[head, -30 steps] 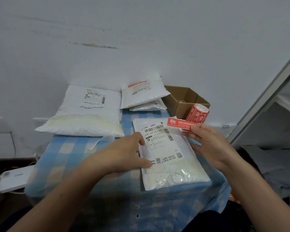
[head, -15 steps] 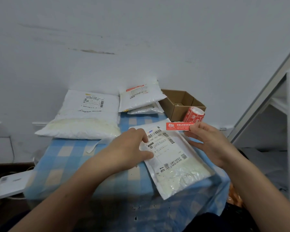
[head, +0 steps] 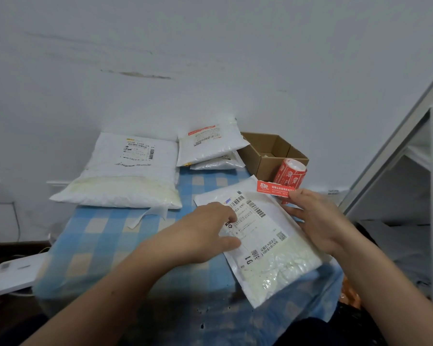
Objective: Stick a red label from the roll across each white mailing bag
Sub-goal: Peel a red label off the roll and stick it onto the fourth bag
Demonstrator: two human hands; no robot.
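Shipping label (head: pixel 256 227) on the near mailing bag (head: pixel 283 268): a big "01" at its near end and "03-290" beside the top barcode. The fine print is unreadable. At the bag's far edge, the red label (head: pixel 275 189) carries white Chinese characters, too small to read. The same goes for the roll (head: pixel 291 174) beyond the bag and the far bags (head: pixel 135 171).

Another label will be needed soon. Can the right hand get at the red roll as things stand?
Probably yes: the red roll stands just beyond the right hand with nothing between them, though that hand is busy pinching a red label.
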